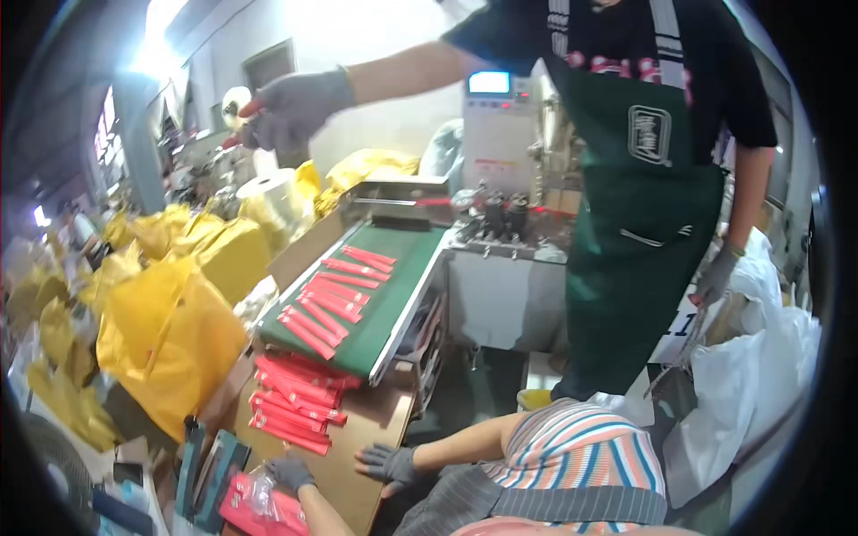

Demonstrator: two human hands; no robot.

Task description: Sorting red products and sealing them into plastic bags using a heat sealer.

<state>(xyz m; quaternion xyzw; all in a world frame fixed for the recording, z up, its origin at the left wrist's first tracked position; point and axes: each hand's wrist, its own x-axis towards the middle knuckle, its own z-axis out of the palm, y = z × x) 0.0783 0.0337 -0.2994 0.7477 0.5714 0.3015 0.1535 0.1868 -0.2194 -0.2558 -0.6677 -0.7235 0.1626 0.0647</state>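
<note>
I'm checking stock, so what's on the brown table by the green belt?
Slim red packets lie piled on the brown table near the green belt, with your right hand close by. The pile covers its lower packets and the tabletop beneath, so those can't be seen.

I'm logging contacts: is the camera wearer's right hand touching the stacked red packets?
Apart. The head view shows a strip of brown tabletop between the right hand and the stacked red packets.

Co-worker (643, 214), upper right: head cropped by top edge. Fan (55, 460), lower left: clipped by rim. Red packets (335, 305), centre: markings too small to read.
</note>
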